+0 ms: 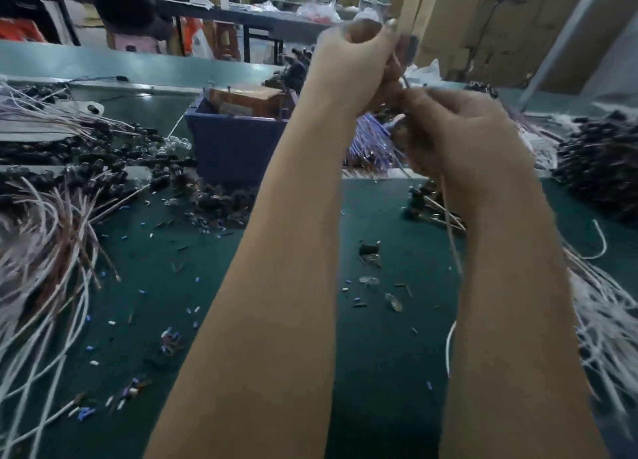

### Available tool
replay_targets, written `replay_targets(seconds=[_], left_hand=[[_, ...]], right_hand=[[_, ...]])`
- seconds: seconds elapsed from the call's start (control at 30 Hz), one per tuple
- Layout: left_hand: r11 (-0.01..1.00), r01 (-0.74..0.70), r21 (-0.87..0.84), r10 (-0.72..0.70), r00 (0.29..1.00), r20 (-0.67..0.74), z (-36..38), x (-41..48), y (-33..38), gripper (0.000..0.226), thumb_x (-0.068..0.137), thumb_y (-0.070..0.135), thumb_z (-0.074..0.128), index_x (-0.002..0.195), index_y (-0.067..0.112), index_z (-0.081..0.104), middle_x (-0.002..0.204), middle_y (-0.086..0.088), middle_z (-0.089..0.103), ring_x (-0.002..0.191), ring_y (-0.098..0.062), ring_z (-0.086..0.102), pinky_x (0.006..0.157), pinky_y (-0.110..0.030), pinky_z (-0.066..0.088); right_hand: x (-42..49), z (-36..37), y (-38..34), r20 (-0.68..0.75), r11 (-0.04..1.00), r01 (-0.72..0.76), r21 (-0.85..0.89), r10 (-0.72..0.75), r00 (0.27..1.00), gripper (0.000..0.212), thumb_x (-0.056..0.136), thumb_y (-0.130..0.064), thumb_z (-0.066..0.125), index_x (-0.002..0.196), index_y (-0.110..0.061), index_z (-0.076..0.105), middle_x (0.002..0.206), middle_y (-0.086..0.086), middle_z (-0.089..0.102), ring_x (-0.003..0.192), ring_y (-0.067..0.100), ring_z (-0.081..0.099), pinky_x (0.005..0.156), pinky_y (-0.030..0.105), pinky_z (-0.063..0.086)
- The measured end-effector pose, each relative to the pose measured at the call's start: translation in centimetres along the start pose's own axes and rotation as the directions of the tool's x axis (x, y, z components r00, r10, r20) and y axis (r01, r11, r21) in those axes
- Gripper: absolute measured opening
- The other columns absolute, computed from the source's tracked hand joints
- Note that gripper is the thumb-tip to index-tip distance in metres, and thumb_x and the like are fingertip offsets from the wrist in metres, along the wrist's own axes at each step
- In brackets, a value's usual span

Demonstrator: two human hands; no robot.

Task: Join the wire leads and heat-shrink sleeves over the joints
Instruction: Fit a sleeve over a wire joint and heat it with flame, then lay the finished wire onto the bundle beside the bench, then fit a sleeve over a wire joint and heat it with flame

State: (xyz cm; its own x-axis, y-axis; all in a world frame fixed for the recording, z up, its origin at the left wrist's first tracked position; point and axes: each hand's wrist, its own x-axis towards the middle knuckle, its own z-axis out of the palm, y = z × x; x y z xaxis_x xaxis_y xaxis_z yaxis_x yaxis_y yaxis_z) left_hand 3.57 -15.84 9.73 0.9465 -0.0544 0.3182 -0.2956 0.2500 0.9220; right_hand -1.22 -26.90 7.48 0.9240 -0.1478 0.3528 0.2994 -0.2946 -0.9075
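Seemingly, the left hand (359, 61) and right hand (459, 130) both pinch blurred wire leads (450, 227).

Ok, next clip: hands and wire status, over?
Left hand and right hand raised, both grip the wire lead. Tail hangs below right hand. Joint blurred. Nothing blocking.

Looks like a small wiring workshop. Green-topped workbench (379, 355) heaped with bundles of white and brown wire leads (45, 251) and piles of black components (103, 154), strewn with snipped sleeve bits (171, 341). Blue bin (234, 141) at the bench's far edge. Beyond, another cluttered bench (248, 14) and tall stacks of cardboard boxes (483, 27).
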Motion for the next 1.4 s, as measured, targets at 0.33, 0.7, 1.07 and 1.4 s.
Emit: replay_targets(seconds=[0.33, 0.7, 1.07, 1.4], left_hand=[[0.897, 0.441, -0.040, -0.424, 0.882, 0.207, 18.0, -1.1, -8.2, 0.024, 0.098, 0.001, 0.044, 0.074, -0.001, 0.050, 0.050, -0.009, 0.051, 0.030, -0.009, 0.050, 0.037, -0.020, 0.046], [0.749, 0.643, 0.157, -0.662, 0.718, 0.216, 19.7, -2.9, -18.1, 0.017, 0.092, 0.004, 0.043, 0.078, 0.007, 0.051, 0.067, -0.007, 0.057, 0.055, -0.016, 0.053, 0.058, -0.027, 0.046], [0.956, 0.276, 0.099, -0.261, 0.955, -0.140, 7.1, -0.4, -9.8, 0.014, 0.090, 0.011, 0.049, 0.079, 0.010, 0.057, 0.076, -0.006, 0.058, 0.071, -0.021, 0.052, 0.066, -0.026, 0.042], [0.987, 0.152, 0.046, -0.068, 0.670, -0.739, -12.4, -2.7, -5.3, 0.008, 0.092, 0.010, 0.046, 0.090, 0.011, 0.053, 0.083, -0.002, 0.056, 0.078, -0.019, 0.052, 0.086, -0.040, 0.050]], right_hand=[[-2.1, -14.8, 4.6, -0.451, 0.668, -0.391, -0.633, 0.093, 0.888, 0.013, 0.090, -0.020, 0.061, 0.100, -0.013, 0.065, 0.093, 0.007, 0.067, 0.086, 0.022, 0.061, 0.072, 0.026, 0.040], [-1.4, -15.4, 16.4, -0.666, 0.491, -0.707, -0.509, 0.297, 0.685, 0.014, 0.088, -0.020, 0.059, 0.101, -0.019, 0.064, 0.112, 0.010, 0.065, 0.107, 0.032, 0.058, 0.086, 0.037, 0.046], [1.6, -2.4, 7.5, -0.324, 0.855, -0.224, -0.468, 0.070, 0.943, 0.017, 0.088, -0.021, 0.059, 0.100, -0.011, 0.065, 0.104, 0.010, 0.069, 0.099, 0.027, 0.062, 0.085, 0.032, 0.049], [0.6, 17.8, 3.8, 0.276, 0.948, -0.013, -0.318, 0.106, 0.955, 0.003, 0.087, -0.021, 0.061, 0.085, -0.019, 0.059, 0.084, -0.001, 0.063, 0.083, 0.018, 0.060, 0.062, 0.024, 0.042]])
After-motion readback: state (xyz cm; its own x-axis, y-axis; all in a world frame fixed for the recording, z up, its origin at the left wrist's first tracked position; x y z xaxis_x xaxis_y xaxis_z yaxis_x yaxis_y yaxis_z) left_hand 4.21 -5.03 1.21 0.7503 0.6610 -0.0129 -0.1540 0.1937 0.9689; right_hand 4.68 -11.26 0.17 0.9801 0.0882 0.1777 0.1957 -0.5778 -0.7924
